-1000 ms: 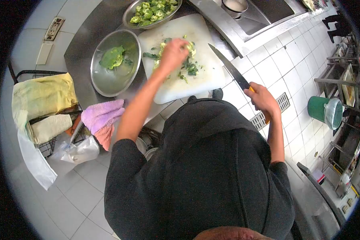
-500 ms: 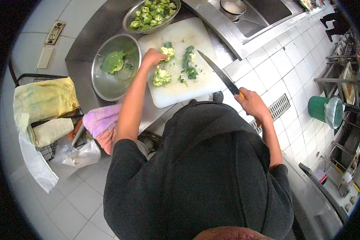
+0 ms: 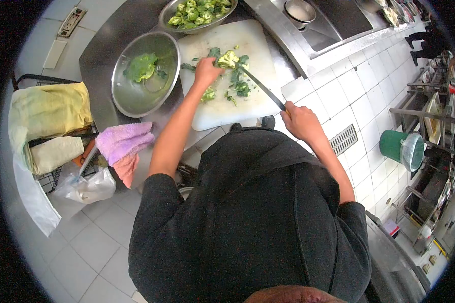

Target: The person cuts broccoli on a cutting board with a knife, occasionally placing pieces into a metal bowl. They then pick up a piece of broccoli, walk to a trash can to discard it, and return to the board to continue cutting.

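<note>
My left hand (image 3: 207, 72) is closed on the stem side of a broccoli piece (image 3: 228, 60) above the white cutting board (image 3: 258, 43). In my right hand (image 3: 302, 121) is the handle of a long knife (image 3: 264, 87); its blade tip points at the broccoli. Dark green leaves (image 3: 241, 87) lie on the board under and beside the blade. Another broccoli piece (image 3: 208, 94) rests below my left hand, partly hidden by my wrist.
A metal bowl (image 3: 117, 76) with a leaf stands left of the board, and a bowl of florets (image 3: 164, 19) behind it. A sink (image 3: 328, 35) is at the back right. Towels (image 3: 124, 141) hang at left; a green bin (image 3: 392, 146) stands right.
My left hand has moved right with the broccoli piece. The knife has swung in over the board, its tip now near the broccoli and leaves. The view has shifted slightly.
</note>
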{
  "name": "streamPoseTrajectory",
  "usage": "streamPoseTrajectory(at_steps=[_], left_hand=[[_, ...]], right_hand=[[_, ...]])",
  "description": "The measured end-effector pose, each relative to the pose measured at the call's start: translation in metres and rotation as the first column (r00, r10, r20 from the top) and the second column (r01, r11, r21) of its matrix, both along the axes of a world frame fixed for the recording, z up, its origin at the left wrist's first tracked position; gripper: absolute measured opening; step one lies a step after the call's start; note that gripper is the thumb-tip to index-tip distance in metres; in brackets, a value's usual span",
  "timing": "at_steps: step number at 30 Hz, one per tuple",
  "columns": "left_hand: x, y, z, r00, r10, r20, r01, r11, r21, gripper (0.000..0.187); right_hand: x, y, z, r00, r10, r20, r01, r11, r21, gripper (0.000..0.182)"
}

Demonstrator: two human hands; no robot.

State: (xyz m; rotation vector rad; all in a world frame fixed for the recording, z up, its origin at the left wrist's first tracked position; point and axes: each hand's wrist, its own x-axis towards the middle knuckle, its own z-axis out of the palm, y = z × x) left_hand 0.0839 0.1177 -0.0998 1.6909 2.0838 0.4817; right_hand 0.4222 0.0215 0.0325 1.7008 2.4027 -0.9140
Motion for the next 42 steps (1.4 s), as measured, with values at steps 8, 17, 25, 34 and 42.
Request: streamPoseTrajectory(at_steps=[8,17,25,34,42], left_hand=[[0.016,0.007,0.019,0.965,-0.031,0.260,0.039,0.999,-0.023,0.051],[0.030,-0.001,0.023,0.960,-0.231,0.160,0.209,0.967,0.144,0.039],[0.039,-0.003,0.029,0.946,-0.325,0.020,0.313,0.924,0.220,0.036],[0.048,-0.005,0.029,0.918,-0.395,-0.032,0.394,0.901,0.182,0.036],[0.054,-0.008,0.023,0.922,-0.387,-0.022,0.383,0.900,0.207,0.027]], right_hand=[[0.000,-0.001,0.009,0.999,-0.019,0.046,0.020,1.000,-0.024,0.026],[0.004,-0.016,0.024,0.996,-0.017,0.092,0.020,0.999,-0.035,0.026],[-0.001,-0.019,0.027,0.995,-0.024,0.098,0.027,0.999,-0.035,0.026],[-0.016,-0.016,0.027,0.983,-0.013,0.184,0.031,0.995,-0.099,0.025],[-0.022,-0.009,0.017,0.985,0.024,0.170,0.000,0.990,-0.141,0.022]])
